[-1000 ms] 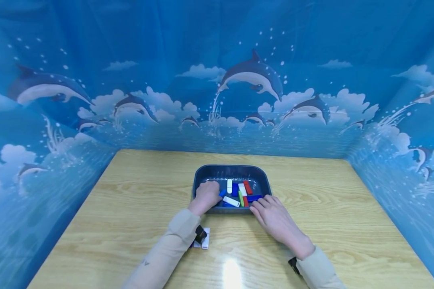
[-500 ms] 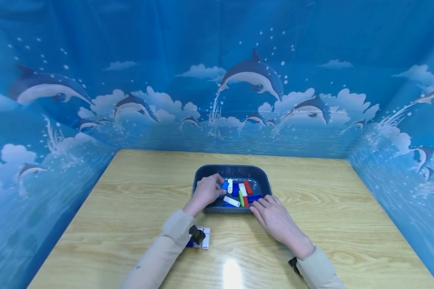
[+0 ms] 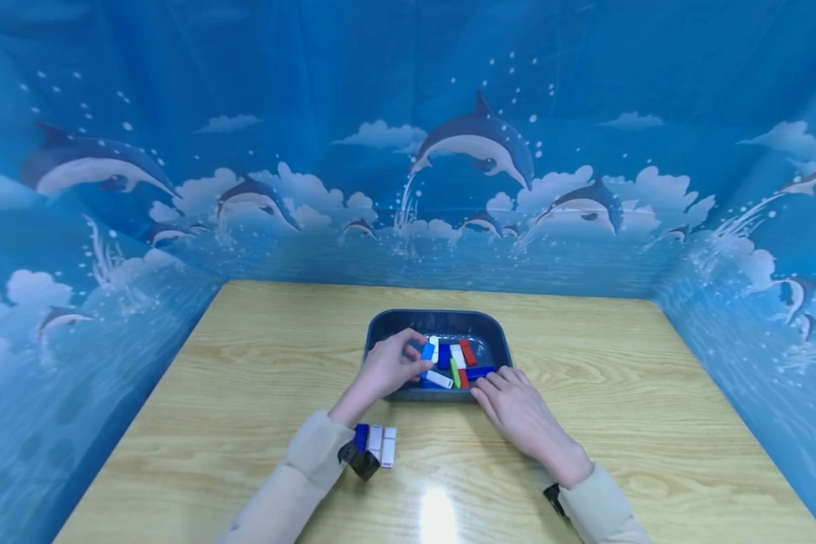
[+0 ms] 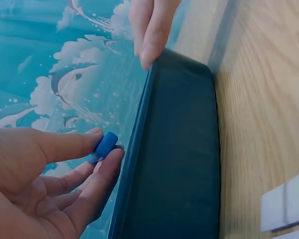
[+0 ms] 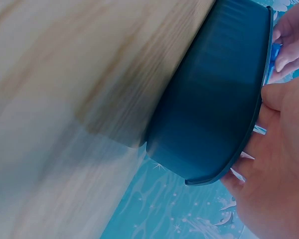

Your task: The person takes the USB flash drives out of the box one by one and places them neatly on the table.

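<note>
My left hand (image 3: 389,366) is over the left part of a dark blue plastic bin (image 3: 442,323). Its thumb and fingertips pinch a small blue stick (image 4: 106,144), which looks like a USB flash drive; in the left wrist view it shows beside the bin's rim. Several more sticks lie in the bin: white ones (image 3: 439,379), a green one (image 3: 455,373), red ones (image 3: 467,353) and dark blue ones (image 3: 479,372). At the front right corner, my right hand (image 3: 517,412) grips the rim, fingers reaching over it and thumb at the edge.
On the wooden table (image 3: 279,347), in front of the bin, white sticks (image 3: 388,447) and a dark blue stick (image 3: 361,437) lie side by side, close to my left wrist camera (image 3: 359,459). A dolphin-print curtain (image 3: 408,249) closes off the back and both sides.
My left hand has raised the blue stick from among the others and shifted it slightly right; its forearm has drawn back left, uncovering more sticks on the table. The right hand stays at the rim.
</note>
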`<state>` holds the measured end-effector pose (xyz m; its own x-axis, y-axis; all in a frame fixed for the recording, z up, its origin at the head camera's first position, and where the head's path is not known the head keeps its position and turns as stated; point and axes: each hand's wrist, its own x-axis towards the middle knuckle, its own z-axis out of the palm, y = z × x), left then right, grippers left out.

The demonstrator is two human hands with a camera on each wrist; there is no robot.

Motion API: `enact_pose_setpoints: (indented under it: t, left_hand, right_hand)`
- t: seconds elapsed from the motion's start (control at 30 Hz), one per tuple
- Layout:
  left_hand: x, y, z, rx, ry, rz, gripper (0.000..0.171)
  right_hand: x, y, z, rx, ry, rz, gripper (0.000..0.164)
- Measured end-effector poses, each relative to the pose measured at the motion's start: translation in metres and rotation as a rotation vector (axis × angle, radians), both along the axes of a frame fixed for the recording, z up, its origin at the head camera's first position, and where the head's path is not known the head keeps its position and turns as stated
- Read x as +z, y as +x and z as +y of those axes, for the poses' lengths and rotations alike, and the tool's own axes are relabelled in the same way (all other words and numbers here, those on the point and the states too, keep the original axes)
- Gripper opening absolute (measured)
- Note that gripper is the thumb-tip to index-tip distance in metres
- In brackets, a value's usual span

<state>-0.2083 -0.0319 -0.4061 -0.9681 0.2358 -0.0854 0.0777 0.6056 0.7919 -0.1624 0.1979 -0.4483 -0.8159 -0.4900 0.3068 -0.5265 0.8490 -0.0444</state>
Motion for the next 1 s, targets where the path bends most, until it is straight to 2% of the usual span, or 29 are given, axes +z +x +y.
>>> enact_pose_setpoints:
  t: [0.13, 0.4, 0.67, 0.9, 1.0]
  left_hand:
    - [0.002, 0.010, -0.003, -0.004, 0.073, -0.023, 0.036]
    - [0.000, 0.031, -0.012, -0.055, 0.174, 0.009, 0.035]
    - [-0.009, 0.050, -0.021, -0.034, 0.201, -0.047, 0.035]
    - [-0.016, 0.065, -0.028, -0.084, 0.190, -0.082, 0.036]
    - [-0.023, 0.070, -0.029, -0.115, 0.156, -0.071, 0.034]
  right_hand:
    - [0.000, 0.000, 0.000, -0.005, 0.008, 0.000, 0.028]
    - [0.000, 0.000, 0.000, 0.005, 0.007, 0.009, 0.029]
    - [0.000, 0.000, 0.000, 0.005, 0.009, 0.012, 0.028]
    - [-0.001, 0.000, 0.000, 0.010, -0.004, 0.006, 0.028]
    - [-0.001, 0.000, 0.001, 0.009, -0.007, 0.003, 0.029]
